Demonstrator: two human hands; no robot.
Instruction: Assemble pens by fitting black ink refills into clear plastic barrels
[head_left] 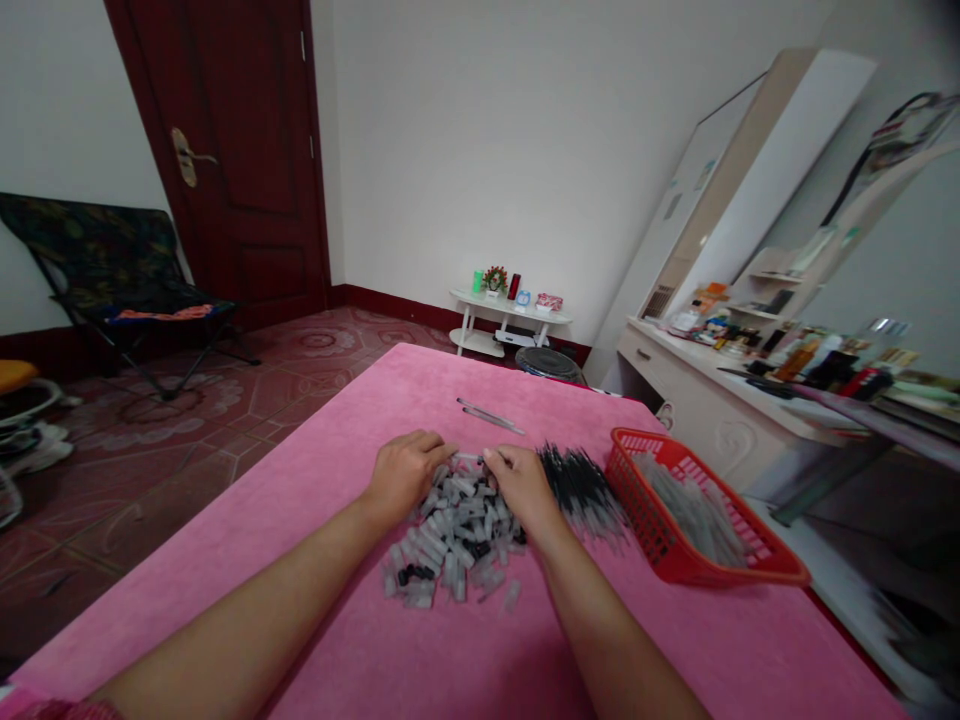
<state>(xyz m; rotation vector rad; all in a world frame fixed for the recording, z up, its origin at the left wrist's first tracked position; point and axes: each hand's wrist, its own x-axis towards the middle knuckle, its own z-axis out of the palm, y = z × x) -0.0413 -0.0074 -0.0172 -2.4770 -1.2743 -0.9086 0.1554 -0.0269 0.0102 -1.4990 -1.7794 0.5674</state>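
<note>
A heap of small clear plastic tubes and caps (pixel 450 545) lies in the middle of the pink table (pixel 315 500). My left hand (pixel 403 472) rests curled on the heap's far left side. My right hand (pixel 521 480) is curled on its far right side. Between the two hands, their fingertips pinch one thin clear piece (pixel 470 458). Just right of my right hand lies a pile of thin black refills (pixel 581 485).
A red plastic basket (pixel 780 570) holding several clear tubes (pixel 694 510) stands at the table's right edge. Metal tweezers (pixel 489 416) lie beyond the heap. A dresser (pixel 712 400) with bottles is to the right, a folding chair (pixel 112 275) and door (pixel 240 150) on the left.
</note>
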